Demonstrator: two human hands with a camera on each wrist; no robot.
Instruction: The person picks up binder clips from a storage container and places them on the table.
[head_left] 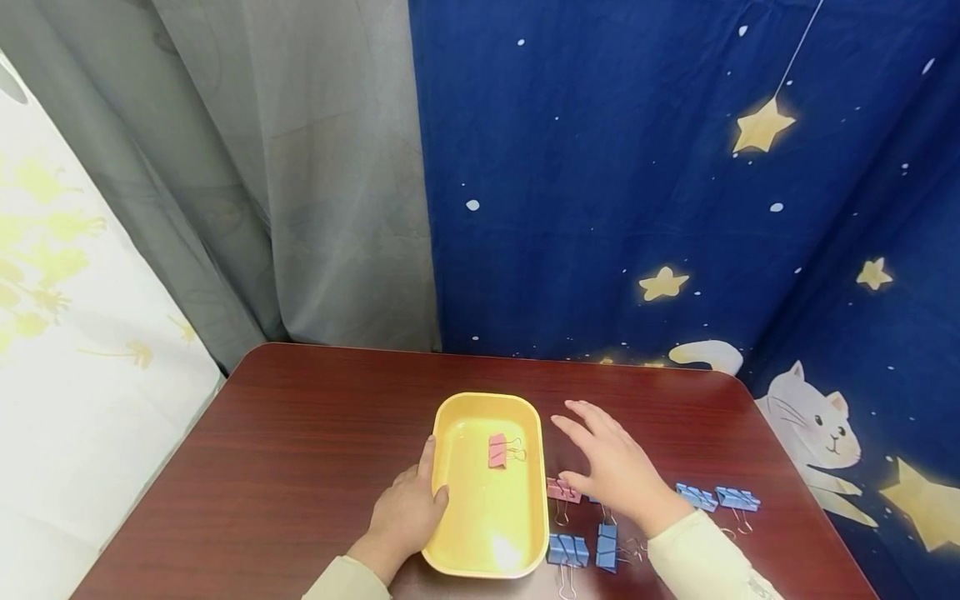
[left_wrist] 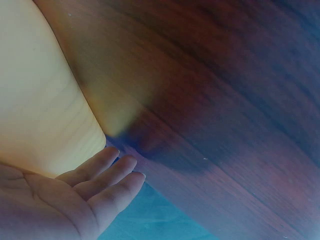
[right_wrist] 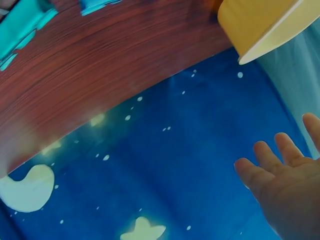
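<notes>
A yellow tray holds one pink binder clip with its wire handles pointing right. My left hand rests at the tray's left side, its thumb over the rim; in the left wrist view straight fingers lie beside the tray's outer wall. To the right of the tray, my right hand hovers with spread fingers and holds nothing. Just below it on the table are another pink binder clip and two blue binder clips. The hand partly hides a further blue one.
Two more blue binder clips lie farther right, beyond my right wrist. Everything stands on a dark red wooden table. Behind it hang a grey curtain and a blue star-patterned curtain.
</notes>
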